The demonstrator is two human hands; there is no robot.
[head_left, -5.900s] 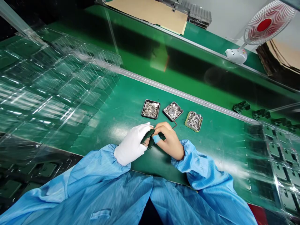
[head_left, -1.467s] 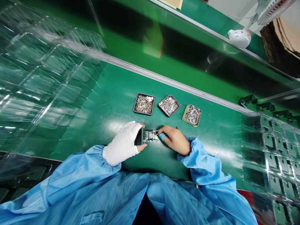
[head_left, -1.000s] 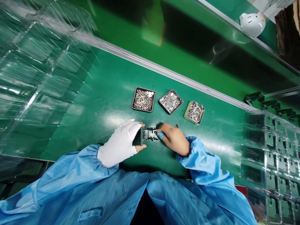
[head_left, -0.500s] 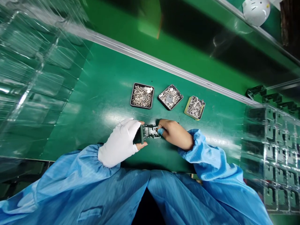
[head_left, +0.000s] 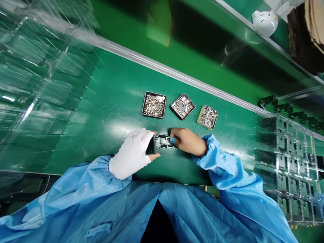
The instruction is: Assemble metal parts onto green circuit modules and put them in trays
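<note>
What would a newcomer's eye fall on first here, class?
The white-gloved left hand stands out near the centre, gripping a dark green part, with the ungloved right hand at its other end. Just beyond, three small trays of shiny metal bits stand in a row on the green table.

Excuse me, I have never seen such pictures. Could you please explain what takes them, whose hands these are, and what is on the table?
There is no machine: one camera, worn on a person's head, looks forward and down. The left hand, in a white glove, holds a dark green part. The right hand, with a blue wrap, has its fingertips at the part's other end; what they grip is hidden. On the green table lie three small trays of shiny metal pieces. Clear plastic trays are at the left; others at the right hold green parts.
</note>
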